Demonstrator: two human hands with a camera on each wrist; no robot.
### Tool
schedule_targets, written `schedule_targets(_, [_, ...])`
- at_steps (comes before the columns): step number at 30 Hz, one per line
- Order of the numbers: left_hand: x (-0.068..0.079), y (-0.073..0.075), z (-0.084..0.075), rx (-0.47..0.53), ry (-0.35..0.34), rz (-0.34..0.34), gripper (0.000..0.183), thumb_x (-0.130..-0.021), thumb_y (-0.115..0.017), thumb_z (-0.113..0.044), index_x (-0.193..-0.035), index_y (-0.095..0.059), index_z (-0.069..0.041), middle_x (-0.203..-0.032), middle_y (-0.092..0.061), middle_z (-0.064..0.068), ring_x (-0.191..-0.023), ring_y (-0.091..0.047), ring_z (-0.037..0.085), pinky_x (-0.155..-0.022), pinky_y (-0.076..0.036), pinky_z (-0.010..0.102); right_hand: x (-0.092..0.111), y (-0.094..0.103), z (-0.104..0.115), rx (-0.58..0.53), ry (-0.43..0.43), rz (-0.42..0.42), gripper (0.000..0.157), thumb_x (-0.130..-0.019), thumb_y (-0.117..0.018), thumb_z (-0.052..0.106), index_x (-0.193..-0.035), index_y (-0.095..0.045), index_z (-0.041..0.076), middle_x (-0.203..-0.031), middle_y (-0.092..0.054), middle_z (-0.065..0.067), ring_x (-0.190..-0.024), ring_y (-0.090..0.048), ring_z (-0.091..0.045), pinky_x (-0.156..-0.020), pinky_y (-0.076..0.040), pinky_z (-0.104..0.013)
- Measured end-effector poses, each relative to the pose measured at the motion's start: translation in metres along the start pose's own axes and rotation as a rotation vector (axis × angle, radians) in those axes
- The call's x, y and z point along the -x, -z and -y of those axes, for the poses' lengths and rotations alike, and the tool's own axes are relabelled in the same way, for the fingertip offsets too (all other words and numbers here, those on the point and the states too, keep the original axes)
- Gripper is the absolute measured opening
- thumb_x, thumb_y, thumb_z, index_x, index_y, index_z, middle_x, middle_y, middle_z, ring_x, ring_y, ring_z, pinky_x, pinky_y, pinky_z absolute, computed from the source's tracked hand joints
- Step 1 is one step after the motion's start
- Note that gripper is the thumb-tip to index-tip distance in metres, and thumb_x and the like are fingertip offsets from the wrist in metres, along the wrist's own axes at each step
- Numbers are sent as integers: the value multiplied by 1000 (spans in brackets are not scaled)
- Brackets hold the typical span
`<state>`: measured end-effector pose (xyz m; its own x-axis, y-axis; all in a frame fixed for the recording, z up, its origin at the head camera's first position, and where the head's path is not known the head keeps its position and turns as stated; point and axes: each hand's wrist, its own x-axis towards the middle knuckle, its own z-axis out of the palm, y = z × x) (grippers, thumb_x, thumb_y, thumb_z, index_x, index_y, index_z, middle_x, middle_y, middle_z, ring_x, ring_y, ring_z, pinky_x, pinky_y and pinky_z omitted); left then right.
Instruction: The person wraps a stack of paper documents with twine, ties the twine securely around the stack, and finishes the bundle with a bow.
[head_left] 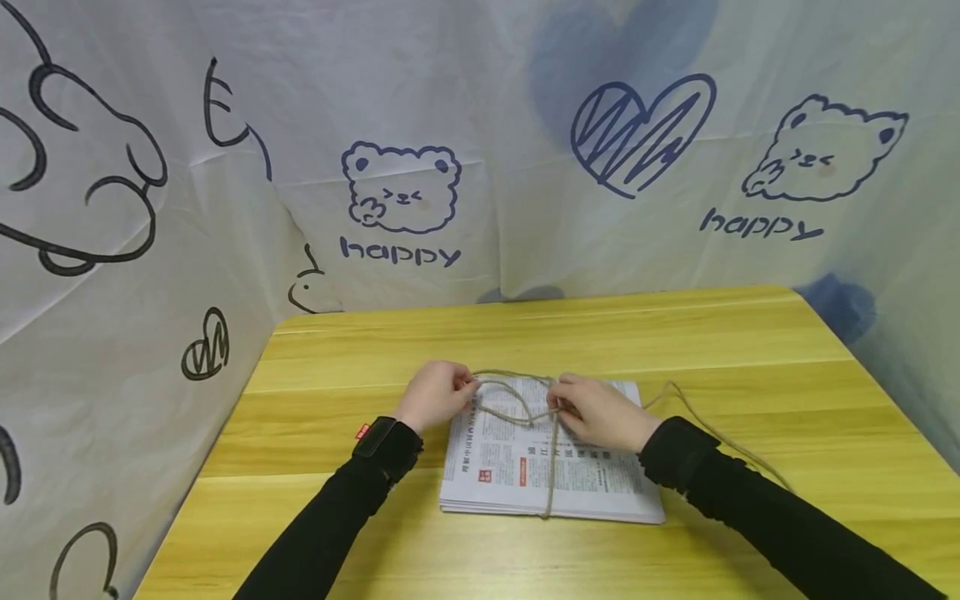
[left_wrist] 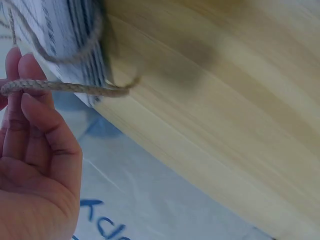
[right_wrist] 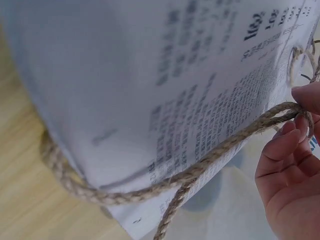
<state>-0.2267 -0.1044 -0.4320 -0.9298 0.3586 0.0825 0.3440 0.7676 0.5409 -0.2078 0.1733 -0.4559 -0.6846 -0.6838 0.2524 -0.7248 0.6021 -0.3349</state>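
Note:
A folded stack of newspapers [head_left: 487, 454] lies on the table with a braided twine cord [head_left: 552, 475] running front to back over its top. My left hand [head_left: 437, 395] is at the stack's far left corner, pinching the cord [left_wrist: 65, 87] between thumb and fingers. Right of the middle, near the far edge, my right hand [head_left: 606, 412] pinches the cord where strands cross. A loose loop of cord lies between the two hands. In the right wrist view, two lengths of cord [right_wrist: 200, 167] lead across the paper to the fingertips of the right hand [right_wrist: 295, 175].
A tail of cord [head_left: 720, 433] trails over the wooden table [head_left: 337, 400] on the right, passing behind the right forearm. White cloth [head_left: 517, 225] with drawn bears and hearts hangs behind the table and along both sides. Black bands [head_left: 388, 448] circle the wrists.

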Motion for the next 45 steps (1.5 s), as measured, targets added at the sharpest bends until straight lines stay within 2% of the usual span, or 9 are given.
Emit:
schedule_targets(8, [2,-20,-25,-47,-110,123,19,-93,-61,-27,-84,-72,-14,-61,-58,-7,-51,-50,8,-50,-39,23,-1,-3,-3,-39,26,-25,11,-89,-64,9,-95,-59,15,-86,-49,5,-69,-44,-8,-61,-42,-27])
schedule_targets(13, [8,-27,-31,-28,-225,240,19,-94,-60,-26,-96,-74,-15,-79,-67,-8,-66,-56,5,-61,-45,22,0,-5,-5,-48,19,-9,11,-88,-65,8,-93,-59,16,-83,-49,6,-69,-44,-8,-60,-42,-27])
schedule_targets(16, [12,-26,-28,-54,-284,217,21,-95,-59,-24,-106,-71,-11,-95,-68,-4,-83,-59,8,-75,-49,27,3,-3,-5,-49,7,26,15,-88,-65,9,-101,-60,14,-85,-50,3,-70,-45,-9,-61,-43,-28])
schedule_targets(20, [19,-15,-13,-64,-280,115,25,-95,-58,-20,-116,-65,-8,-109,-63,3,-99,-58,17,-89,-47,36,13,2,-2,-56,-40,43,41,-88,-64,8,-126,-51,8,-99,-51,-3,-76,-49,-12,-64,-44,-30])
schedule_targets(24, [30,3,14,-76,-208,54,30,-88,-62,-8,-118,-61,-9,-116,-59,4,-110,-53,23,-94,-44,40,26,8,6,-71,-106,-26,50,-84,-65,9,-130,-46,5,-108,-50,-8,-85,-52,-16,-67,-46,-32])
schedule_targets(28, [40,13,41,-93,-95,50,41,-80,-64,2,-120,-56,-7,-118,-56,7,-111,-52,25,-95,-43,41,39,11,17,-59,-134,-9,18,-83,-69,19,-95,-59,12,-83,-55,1,-70,-51,-11,-60,-45,-28])
schedule_targets(31, [41,12,50,-42,20,46,37,-86,-60,-2,-122,-53,-3,-112,-58,10,-99,-57,23,-85,-48,38,44,8,24,-78,-166,78,20,-83,-70,30,-75,-55,21,-63,-49,9,-53,-42,-5,-51,-38,-23])
schedule_targets(37, [28,6,37,285,293,41,34,-96,-52,-17,-124,-51,3,-94,-67,13,-75,-65,21,-68,-54,36,42,0,34,-107,-190,116,25,-82,-71,33,-69,-53,22,-58,-47,11,-48,-38,-2,-49,-35,-22])
schedule_targets(45, [9,-4,28,431,417,6,40,-89,-63,-16,-121,-53,6,-87,-67,14,-74,-66,23,-70,-52,35,38,-5,37,-144,-205,136,14,-76,-65,12,-69,-56,19,-59,-48,10,-50,-40,-3,-50,-36,-22])
